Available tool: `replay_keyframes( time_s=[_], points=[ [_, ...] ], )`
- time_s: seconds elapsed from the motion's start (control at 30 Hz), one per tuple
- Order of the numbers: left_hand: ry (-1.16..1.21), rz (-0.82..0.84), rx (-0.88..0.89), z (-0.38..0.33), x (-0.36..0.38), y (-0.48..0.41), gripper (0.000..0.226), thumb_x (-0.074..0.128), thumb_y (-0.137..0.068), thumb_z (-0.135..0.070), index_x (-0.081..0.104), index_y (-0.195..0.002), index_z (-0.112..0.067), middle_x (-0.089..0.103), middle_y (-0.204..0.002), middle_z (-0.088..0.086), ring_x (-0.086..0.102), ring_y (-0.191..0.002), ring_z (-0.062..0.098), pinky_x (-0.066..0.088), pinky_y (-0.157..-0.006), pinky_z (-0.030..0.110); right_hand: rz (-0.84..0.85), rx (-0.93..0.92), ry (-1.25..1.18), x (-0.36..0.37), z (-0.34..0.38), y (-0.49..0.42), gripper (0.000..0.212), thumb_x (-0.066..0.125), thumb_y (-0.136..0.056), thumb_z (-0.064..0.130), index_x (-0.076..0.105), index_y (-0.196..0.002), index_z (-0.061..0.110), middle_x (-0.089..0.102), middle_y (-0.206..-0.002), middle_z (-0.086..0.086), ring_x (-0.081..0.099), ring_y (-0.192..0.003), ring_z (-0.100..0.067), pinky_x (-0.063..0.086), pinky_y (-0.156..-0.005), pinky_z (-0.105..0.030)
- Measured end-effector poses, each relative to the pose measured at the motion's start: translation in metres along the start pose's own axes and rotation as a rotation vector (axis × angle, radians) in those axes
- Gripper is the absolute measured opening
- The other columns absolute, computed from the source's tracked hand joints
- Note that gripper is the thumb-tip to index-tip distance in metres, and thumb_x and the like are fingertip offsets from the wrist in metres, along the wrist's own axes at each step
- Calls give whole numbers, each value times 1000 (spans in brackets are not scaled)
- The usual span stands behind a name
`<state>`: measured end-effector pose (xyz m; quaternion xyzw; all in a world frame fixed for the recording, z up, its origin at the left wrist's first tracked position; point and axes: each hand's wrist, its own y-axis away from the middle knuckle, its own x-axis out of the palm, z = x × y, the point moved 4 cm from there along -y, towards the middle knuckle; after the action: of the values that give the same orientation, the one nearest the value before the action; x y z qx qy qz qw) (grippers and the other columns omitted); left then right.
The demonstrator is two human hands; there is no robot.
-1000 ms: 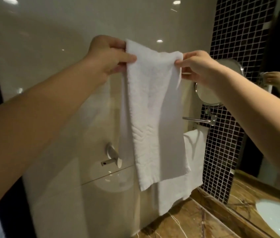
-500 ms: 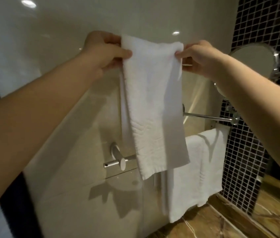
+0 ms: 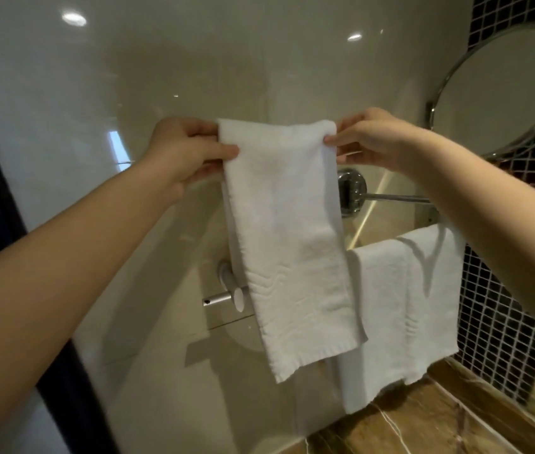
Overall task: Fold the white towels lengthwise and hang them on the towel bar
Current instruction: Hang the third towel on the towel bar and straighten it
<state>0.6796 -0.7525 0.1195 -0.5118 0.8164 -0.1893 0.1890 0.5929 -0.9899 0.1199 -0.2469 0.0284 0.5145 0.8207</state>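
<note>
over the towel bar (image 3: 218, 299), hands (image 3: 190, 152) (image 3: 374, 139) still pinch the white towel (image 3: 289, 240), now lower.

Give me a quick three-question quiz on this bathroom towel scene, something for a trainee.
1. True or false: only the left hand holds the folded white towel.
2. What is already draped on the lower towel bar? A) a bathrobe B) a second white towel C) a bath mat
3. Which hand is nearer the round mirror?

Key:
1. False. Both hands pinch its top corners.
2. B
3. The right hand
</note>
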Motion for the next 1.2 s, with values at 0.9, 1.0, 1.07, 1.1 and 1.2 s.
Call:
replay_keyframes(
  time_s=[0.9,1.0,1.07,1.1,1.2],
  points=[
    [-186,-130,-321,127,-4,72,40,79,-67,3,64,-105,3,68,-100,18,64,-65,9,49,-50,12,211,112,290,41,-125,29,12,74,-81,16,69,-82,6,60,-65,-2,52,-51,0,36,-52,-16],
    [-316,-118,-310,128,-1,77,26,81,-67,-3,66,-88,-6,65,-81,8,58,-53,4,47,-51,17,207,115,292,44,-131,32,8,74,-80,12,68,-77,7,57,-62,-2,49,-51,-5,38,-48,-15],
    [-343,-111,-307,129,0,80,25,82,-66,-4,66,-84,-8,64,-76,5,55,-51,3,47,-55,18,195,131,278,45,-136,34,8,74,-80,10,69,-80,4,56,-60,-3,49,-51,-8,40,-47,-14],
    [-359,-112,-312,130,2,81,25,83,-65,-5,67,-84,-8,63,-75,3,55,-52,3,47,-56,18,190,136,284,45,-137,34,8,74,-80,10,69,-79,4,56,-58,-2,48,-48,-7,39,-45,-14],
    [-400,-125,-320,131,3,84,24,85,-63,-7,65,-75,-13,64,-73,3,59,-65,15,49,-66,26,190,143,311,46,-142,37,9,74,-80,10,69,-78,2,54,-49,4,42,-41,-3,31,-39,-10]
  ],
)
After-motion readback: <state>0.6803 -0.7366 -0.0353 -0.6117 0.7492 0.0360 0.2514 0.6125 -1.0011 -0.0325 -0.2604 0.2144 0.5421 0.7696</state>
